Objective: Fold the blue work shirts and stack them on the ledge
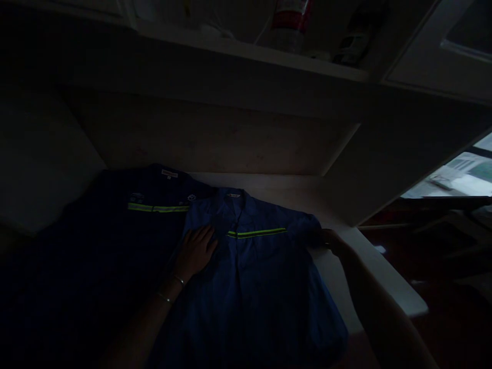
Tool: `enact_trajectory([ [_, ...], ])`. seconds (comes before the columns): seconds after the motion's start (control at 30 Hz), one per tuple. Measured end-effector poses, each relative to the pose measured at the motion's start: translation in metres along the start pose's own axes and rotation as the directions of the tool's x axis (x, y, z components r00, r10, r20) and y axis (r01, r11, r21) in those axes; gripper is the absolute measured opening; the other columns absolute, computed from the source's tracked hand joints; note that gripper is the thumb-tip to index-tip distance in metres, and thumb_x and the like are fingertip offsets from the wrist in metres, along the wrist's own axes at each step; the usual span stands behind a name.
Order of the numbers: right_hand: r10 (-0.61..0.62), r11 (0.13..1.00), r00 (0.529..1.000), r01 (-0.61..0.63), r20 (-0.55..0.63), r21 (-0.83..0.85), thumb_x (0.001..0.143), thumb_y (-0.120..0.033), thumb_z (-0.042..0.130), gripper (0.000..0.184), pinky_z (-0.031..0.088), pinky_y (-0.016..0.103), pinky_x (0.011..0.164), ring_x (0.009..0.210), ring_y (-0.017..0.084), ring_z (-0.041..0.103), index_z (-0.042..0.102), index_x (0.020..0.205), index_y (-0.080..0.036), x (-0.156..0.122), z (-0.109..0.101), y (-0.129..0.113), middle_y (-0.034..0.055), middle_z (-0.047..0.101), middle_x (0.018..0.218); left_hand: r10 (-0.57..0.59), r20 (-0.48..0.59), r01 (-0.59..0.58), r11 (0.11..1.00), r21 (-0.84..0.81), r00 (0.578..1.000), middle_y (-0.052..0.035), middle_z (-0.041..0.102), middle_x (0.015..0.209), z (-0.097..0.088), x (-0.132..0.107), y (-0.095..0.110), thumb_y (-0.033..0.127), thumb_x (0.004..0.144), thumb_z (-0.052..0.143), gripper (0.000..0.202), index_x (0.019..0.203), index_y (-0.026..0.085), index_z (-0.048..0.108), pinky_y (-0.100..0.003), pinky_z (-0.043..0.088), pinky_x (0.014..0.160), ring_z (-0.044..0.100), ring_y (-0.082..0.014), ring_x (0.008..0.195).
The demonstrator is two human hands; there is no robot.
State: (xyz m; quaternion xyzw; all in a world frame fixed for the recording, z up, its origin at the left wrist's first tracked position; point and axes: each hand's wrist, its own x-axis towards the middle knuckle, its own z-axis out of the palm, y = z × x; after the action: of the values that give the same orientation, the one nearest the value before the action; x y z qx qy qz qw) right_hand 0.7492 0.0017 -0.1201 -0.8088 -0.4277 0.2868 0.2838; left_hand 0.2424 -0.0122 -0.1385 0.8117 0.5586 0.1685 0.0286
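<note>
The blue jacket [249, 277] has a yellow-green stripe [261, 233]; left hand [195, 251] rests there, fingers [203, 234] loose, right hand [333, 242] grasps the sleeve [305, 225]. Table [374, 264] shows until its right edge.

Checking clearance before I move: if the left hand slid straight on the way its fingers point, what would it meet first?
Most likely the collar of the lighter shirt: the left hand lies on that shirt's front, though the dim light makes depth hard to judge.
</note>
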Motion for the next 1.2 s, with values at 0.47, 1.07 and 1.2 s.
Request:
enact_trajectory([
  [0.47,-0.221,0.947,0.973,0.200,-0.059,-0.253,0.083,-0.031,0.056,0.033,0.052,0.034,0.077,0.099,0.028,0.065,0.063,0.113,-0.017,-0.008,0.008,-0.071,0.0135,0.069,0.104,-0.018,-0.059,0.014,0.998,-0.068,0.998,-0.0065,0.054,0.144,0.000,-0.002,0.000,0.047,0.097,0.035,0.047,0.136,0.028,0.053,-0.052,0.028,0.115,0.047,-0.0249,0.134],
  [1.07,-0.430,0.856,0.789,0.510,0.439,-0.080,0.092,-0.054,0.045,0.042,0.052,0.033,0.078,0.088,0.023,0.067,0.067,0.110,-0.023,-0.184,0.058,-0.095,0.0064,0.073,0.099,-0.256,-0.120,0.175,0.870,-0.462,0.959,-0.0046,0.067,0.120,-0.096,-0.125,0.035,0.046,0.092,0.047,0.030,0.112,0.032,0.064,-0.037,0.051,0.100,0.062,-0.0213,0.113],
  [1.2,-0.199,0.962,0.892,0.099,0.406,0.255,0.086,-0.055,0.058,0.036,0.049,0.029,0.066,0.070,0.017,0.059,0.066,0.087,-0.020,-0.206,0.009,-0.013,0.0015,0.064,0.074,-0.662,-0.031,0.579,0.675,-0.457,0.748,-0.0087,0.068,0.102,-0.107,-0.224,0.029,0.057,0.080,0.057,0.038,0.096,0.023,0.065,-0.041,0.057,0.083,0.066,-0.0258,0.094],
])
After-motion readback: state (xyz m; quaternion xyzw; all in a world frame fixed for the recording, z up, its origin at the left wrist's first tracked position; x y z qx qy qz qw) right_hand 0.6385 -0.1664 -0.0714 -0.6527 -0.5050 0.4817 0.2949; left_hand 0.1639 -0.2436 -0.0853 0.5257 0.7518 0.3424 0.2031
